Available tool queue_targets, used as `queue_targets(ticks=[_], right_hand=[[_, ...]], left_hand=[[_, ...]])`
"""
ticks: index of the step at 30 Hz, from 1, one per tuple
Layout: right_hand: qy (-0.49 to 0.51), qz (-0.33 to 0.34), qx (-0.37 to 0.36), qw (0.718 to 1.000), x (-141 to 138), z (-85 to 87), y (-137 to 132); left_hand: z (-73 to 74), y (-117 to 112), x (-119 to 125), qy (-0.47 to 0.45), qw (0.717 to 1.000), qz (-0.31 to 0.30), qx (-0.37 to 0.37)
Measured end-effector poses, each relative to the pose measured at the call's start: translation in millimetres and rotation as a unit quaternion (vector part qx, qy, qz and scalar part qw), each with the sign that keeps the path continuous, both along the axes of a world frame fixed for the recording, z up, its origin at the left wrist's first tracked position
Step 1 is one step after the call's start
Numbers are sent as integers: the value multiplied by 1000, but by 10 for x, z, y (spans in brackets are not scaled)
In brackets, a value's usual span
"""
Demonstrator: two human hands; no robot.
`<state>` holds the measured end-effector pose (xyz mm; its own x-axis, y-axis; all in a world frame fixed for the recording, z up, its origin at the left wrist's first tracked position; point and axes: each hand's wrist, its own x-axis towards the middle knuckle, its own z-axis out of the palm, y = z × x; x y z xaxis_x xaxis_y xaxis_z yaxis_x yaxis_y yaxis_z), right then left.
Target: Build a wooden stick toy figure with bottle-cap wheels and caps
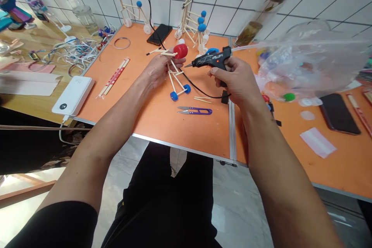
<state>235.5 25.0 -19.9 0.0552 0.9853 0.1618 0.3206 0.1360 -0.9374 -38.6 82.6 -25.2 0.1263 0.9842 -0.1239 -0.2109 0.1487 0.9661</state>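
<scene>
The stick frame, tipped with a red cap and two blue caps, is held over the middle of the orange table by the left hand, whose fingers are closed on its upper sticks, partly hidden by them. Whether the blue caps are touching the tabletop cannot be told. The black glue gun is gripped by the right hand, with fingers wrapped around its handle and the nozzle pointed at the left fingertips, near them. Under the gun, the cord is looped across the surface. Open room is left toward the front edge, below the left forearm and the frame; on its right side that room is narrowed by the purple snips and some loose sticks. The right hand is placed near the metal seam, beyond which space is crowded by a plastic bag. The far edge is lined by a phone and standing stick models; the left edge is overlapped by a white power bank.
</scene>
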Motion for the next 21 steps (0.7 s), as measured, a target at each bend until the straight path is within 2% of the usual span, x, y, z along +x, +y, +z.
queue_targets(ticks=[5,7,10,16,21], right_hand=[[59,-100,-9,993,397,-66,187],[63,-103,-26,992,478,-90,224],[69,-89,-74,991,473,-86,207],[139,-148,-145,968,338,-56,149],[70,-188,-156,967,393,-110,188]], left_hand=[[-5,17,-25,2,1000,-1,7],[-11,29,-32,0,1000,-4,11],[-13,43,-34,2,1000,-1,11],[0,35,-24,-2,1000,-4,12],[2,28,-25,-6,1000,-8,2]])
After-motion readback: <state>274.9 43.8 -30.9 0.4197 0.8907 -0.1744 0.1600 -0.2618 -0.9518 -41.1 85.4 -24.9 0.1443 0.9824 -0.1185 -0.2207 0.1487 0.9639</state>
